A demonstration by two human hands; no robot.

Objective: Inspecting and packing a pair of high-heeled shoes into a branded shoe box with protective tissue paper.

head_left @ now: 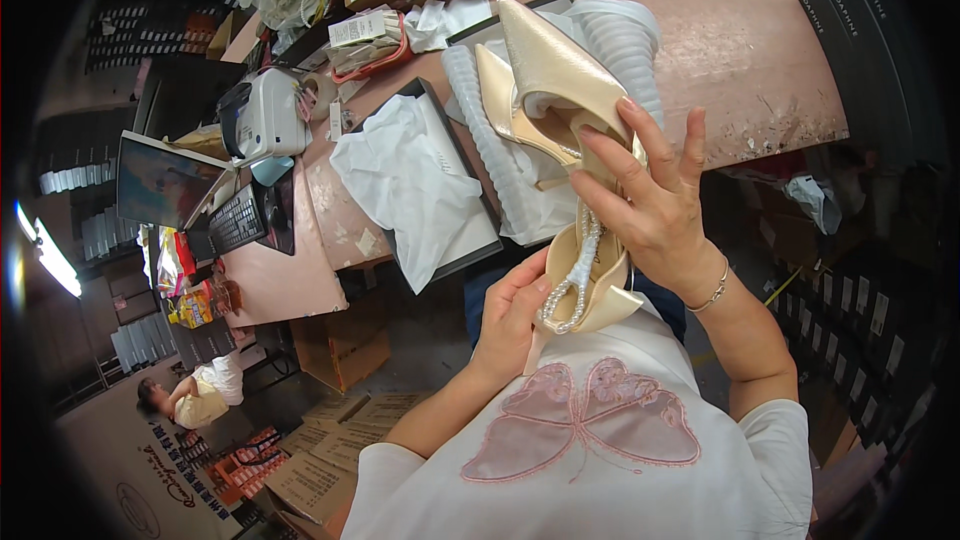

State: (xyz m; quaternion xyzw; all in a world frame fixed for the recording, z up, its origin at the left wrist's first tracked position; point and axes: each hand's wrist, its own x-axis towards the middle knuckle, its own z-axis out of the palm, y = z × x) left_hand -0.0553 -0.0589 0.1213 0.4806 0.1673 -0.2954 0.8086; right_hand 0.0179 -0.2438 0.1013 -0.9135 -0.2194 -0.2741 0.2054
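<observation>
A champagne satin high-heeled shoe point(560, 60) with a pointed toe and a pearl strap point(572, 300) is tilted in front of me, toe pointing away. My left hand point(512, 315) is closed around its heel end, thumb near the pearls. Over the shoe's right side, my right hand point(655, 205) has its fingers spread, some fingertips touching the satin near the opening. Behind it, a matching shoe point(492, 80) lies on white ribbed padding point(478, 130) in a dark box. Part of that second shoe is hidden by the first.
A dark open box point(468, 260) with white tissue paper point(405, 175) sits left of the shoes on the pink table point(740, 60). Farther left are a label printer point(268, 120), keyboard point(235, 225) and monitor point(170, 180). Dark shoeboxes point(870, 50) stand at the right. Another person point(195, 395) is at lower left.
</observation>
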